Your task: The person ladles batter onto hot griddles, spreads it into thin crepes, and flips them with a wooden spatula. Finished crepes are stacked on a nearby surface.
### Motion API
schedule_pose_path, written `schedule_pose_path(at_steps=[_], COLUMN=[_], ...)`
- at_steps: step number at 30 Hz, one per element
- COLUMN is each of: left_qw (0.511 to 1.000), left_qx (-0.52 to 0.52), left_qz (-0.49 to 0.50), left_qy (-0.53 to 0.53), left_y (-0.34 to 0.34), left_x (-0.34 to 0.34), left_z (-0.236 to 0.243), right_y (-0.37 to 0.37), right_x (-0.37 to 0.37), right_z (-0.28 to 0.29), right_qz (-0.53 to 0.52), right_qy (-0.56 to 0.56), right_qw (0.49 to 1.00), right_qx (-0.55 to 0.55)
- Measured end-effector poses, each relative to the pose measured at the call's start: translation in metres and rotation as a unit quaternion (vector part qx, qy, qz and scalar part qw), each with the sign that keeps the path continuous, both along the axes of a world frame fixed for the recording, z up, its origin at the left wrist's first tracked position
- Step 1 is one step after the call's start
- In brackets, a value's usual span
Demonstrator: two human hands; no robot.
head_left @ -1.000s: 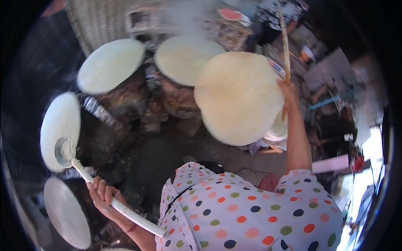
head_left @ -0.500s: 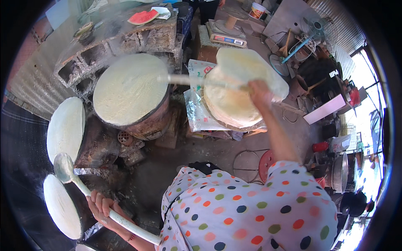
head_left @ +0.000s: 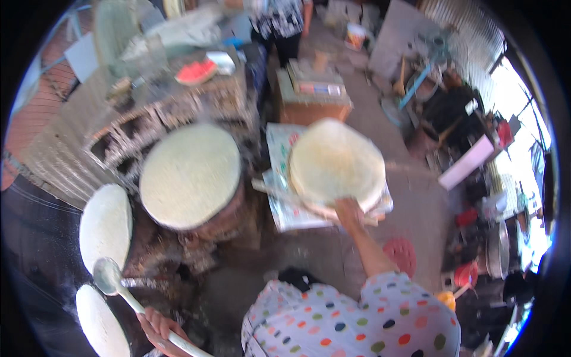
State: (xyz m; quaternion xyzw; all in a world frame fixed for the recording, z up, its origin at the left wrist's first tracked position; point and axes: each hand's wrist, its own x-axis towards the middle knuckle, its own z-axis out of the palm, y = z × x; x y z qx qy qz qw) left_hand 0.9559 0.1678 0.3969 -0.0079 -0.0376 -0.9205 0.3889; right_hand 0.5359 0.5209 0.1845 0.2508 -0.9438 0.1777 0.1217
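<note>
My left hand [head_left: 159, 328] grips the pale handle of a long ladle [head_left: 108, 276]; its bowl hangs beside the smaller batter-covered griddles. With my right hand [head_left: 350, 213] I hold a long, flat wooden stick [head_left: 275, 190] at the near edge of a stack of thin round pancakes [head_left: 338, 163]. The stick points left, and part of it lies close against the stack. Under the stack are printed plastic sheets [head_left: 278, 217]. A large round griddle [head_left: 190, 175] left of the stack is covered by a pale sheet of batter. Slight blur softens both hands.
Two smaller griddles, a farther one [head_left: 106, 226] and a nearer one [head_left: 102, 324], carry pale batter at left. Behind stands a block ledge [head_left: 172, 113] with a watermelon slice [head_left: 196, 72]. A scale [head_left: 318, 80] sits on a box; another person [head_left: 282, 24] stands beyond. A red stool [head_left: 399, 256] is at right.
The top pancake, which hung past the stack's far right edge, now lies flat on it. My right hand and the stick have come back toward me. The whole view has shifted.
</note>
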Motion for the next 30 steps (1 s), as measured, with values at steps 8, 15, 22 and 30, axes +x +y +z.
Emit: schedule_pose_path(at_steps=[8,15,22,30], left_qw=[0.986,0.969,0.951,0.74], left_qx=[0.049,-0.012,0.077,0.158], left_qz=[0.133,0.149,0.277,0.652], left_qy=[-0.084,-0.199,0.111,-0.049], left_y=[0.006,0.026,0.047,0.202], left_x=[-0.012,-0.003,0.069,0.198], left_z=[-0.023,-0.021,-0.05,-0.057], right_y=[0.006,-0.17,-0.364,-0.334], right_x=[-0.005,-0.026,0.209,0.489], right_z=[0.08,0.12,0.151,0.132], right_qz=[-0.068,0.117,0.559,0.751], right_qy=[0.002,-0.016,-0.272,-0.445], right_qw=[0.986,0.905,0.76,0.479], right_qx=[-0.155,-0.409,-0.188,0.098])
